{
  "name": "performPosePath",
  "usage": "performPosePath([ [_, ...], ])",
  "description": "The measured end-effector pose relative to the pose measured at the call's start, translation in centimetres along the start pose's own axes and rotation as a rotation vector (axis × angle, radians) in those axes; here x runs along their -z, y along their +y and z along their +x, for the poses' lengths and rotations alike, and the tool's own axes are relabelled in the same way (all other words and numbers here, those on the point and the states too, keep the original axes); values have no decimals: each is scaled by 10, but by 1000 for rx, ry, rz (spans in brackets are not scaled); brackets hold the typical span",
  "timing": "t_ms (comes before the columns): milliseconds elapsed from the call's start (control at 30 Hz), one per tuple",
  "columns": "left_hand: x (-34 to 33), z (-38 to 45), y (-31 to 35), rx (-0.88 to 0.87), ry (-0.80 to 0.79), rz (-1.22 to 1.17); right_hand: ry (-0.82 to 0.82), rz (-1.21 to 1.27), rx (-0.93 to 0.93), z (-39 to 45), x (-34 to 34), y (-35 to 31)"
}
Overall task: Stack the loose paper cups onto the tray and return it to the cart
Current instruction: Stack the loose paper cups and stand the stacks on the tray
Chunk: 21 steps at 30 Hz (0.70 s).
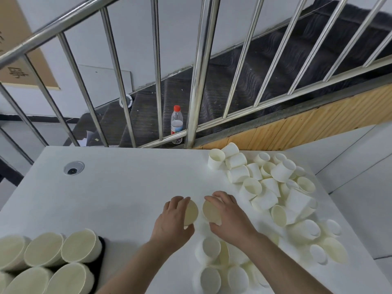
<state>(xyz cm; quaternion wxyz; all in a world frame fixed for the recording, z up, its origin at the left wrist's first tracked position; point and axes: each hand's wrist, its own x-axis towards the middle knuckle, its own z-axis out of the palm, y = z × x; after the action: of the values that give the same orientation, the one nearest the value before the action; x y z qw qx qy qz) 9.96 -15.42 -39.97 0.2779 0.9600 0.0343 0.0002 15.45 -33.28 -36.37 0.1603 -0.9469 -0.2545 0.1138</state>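
Where hands cover them: both held cups show only their mouths, walls hidden.
Left hand (172,219): fingers curled round one paper cup (191,213), lower centre, mouth facing right, long axis level.
Right hand (229,217): grips another cup (212,212), mouth facing left toward the first; rims near, contact unclear.
Loose cups (275,187): scattered at right on the white table (127,187), pointing every way.
Tray (101,251): lower left, dark edge only, mostly hidden by stacked cups (78,247), cut off by the frame.
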Motion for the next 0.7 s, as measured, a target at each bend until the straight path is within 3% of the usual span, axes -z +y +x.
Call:
performPosePath([
  [367, 30, -116, -2, -33, 120, -56, 82, 65, 85, -86, -15, -62],
  [700, 73, -213, -46, 30, 224, -63, 40, 95, 202, -124, -45, -148],
])
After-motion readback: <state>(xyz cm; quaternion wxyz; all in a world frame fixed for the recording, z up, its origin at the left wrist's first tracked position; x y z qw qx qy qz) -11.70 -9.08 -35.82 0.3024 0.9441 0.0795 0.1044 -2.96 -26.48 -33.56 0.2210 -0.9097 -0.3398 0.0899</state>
